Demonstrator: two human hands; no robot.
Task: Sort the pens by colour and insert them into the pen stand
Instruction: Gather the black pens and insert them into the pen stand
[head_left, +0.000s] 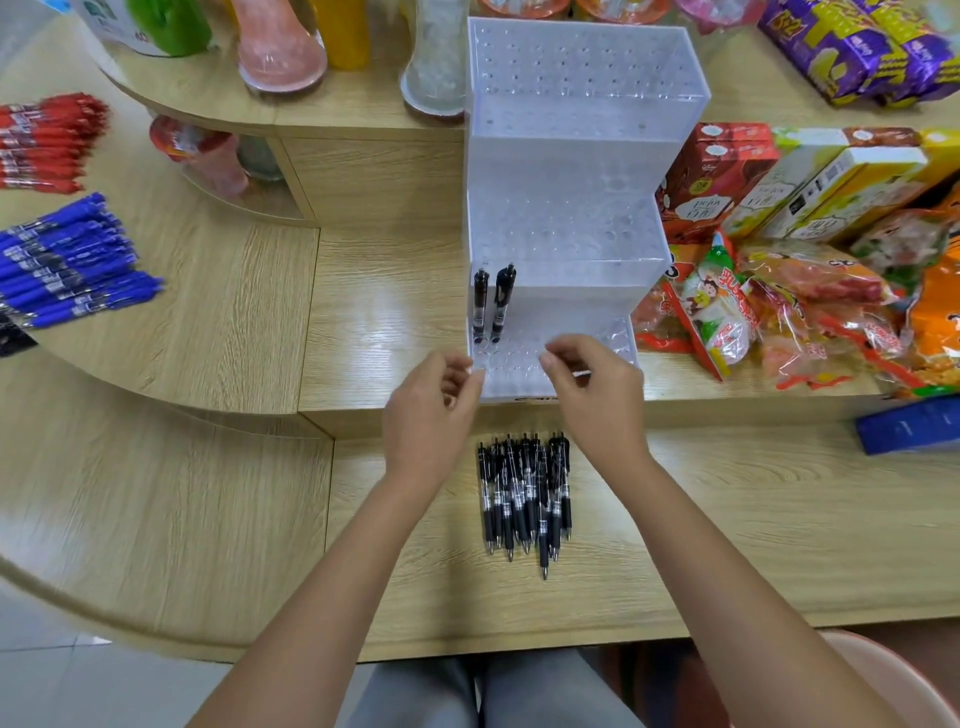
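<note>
Acrylic front edge of the pen stand (571, 171) lies under left hand (431, 415) and right hand (602, 400), fingers (457, 374) loosely curled, empty.

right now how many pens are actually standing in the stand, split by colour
black pens: 2, upright at the left end of the lowest step of the pen stand
blue pens: 0, they lie in a pile on the table
red pens: 0, also in a pile on the table
total: 2
</note>
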